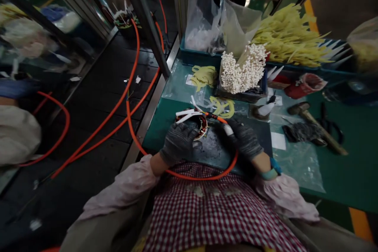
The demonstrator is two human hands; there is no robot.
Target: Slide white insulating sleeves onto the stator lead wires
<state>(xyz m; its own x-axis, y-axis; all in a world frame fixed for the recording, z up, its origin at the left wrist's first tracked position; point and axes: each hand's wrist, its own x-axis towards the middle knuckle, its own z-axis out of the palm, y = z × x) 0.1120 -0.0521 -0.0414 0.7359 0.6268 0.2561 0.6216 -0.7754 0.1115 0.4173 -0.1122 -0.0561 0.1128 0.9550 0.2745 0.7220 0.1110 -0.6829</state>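
A ring-shaped copper-wound coil [202, 125] with white sleeves [189, 115] rests on a dark mat [211, 147] at the front of the bench. My left hand [180, 141], in a grey glove, is wrapped round the near left side of the coil. An orange cable [221, 119] runs from the coil's top right, with black binding near the joint. Beside the cable's white-wrapped part [228, 129] is my right hand [245, 138], also gloved, its fingers curled and partly lost in shadow. The cable loops below both hands and off to the left.
Behind the coil stand a box of thin white tubes [243, 71] and a heap of yellow sleeves [289, 37]. A hammer [319, 126], black scissors [330, 124] and a red container [305, 85] are at the right. A metal post [144, 19] rises at the left. Another person's sleeve [17, 136] is far left.
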